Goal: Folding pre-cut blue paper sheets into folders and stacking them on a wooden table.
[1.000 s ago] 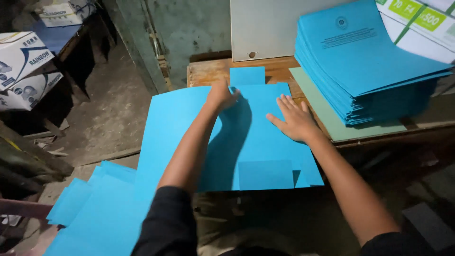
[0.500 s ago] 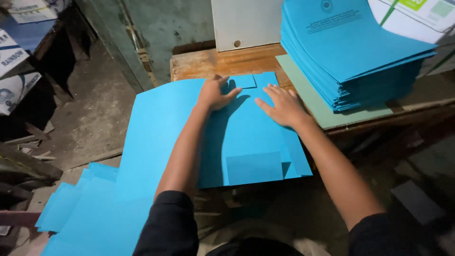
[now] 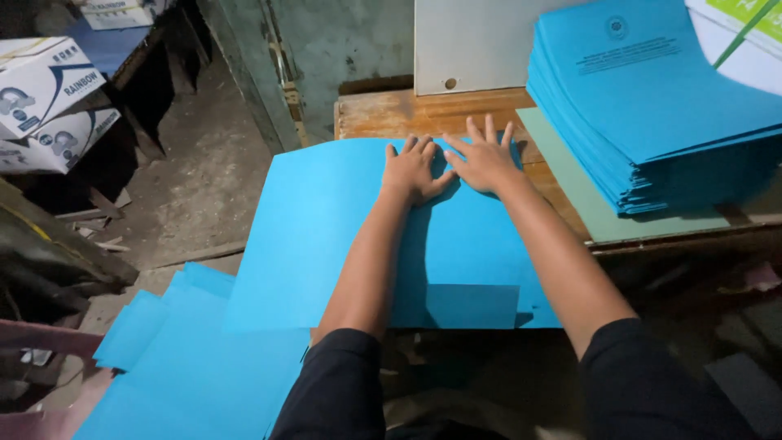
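A large blue card sheet (image 3: 326, 228) lies folded over on a wooden table (image 3: 383, 114), its near part hanging past the table's front edge. My left hand (image 3: 413, 169) presses flat on the sheet's far edge, fingers spread. My right hand (image 3: 482, 155) lies flat right beside it, thumbs almost touching, fingers reaching onto the wood. Neither hand grips anything. A small flap (image 3: 456, 305) shows at the sheet's near edge.
A tall stack of printed blue folders (image 3: 652, 114) rests on a pale green board (image 3: 586, 204) at the right. More blue sheets (image 3: 171, 367) lie low at the left. White cardboard boxes (image 3: 49, 90) stand at the far left. A white panel (image 3: 472, 37) leans behind the table.
Both hands slid away from me to the sheet's far edge and came together. The small tab that stuck out at the far edge is now covered by the folded sheet.
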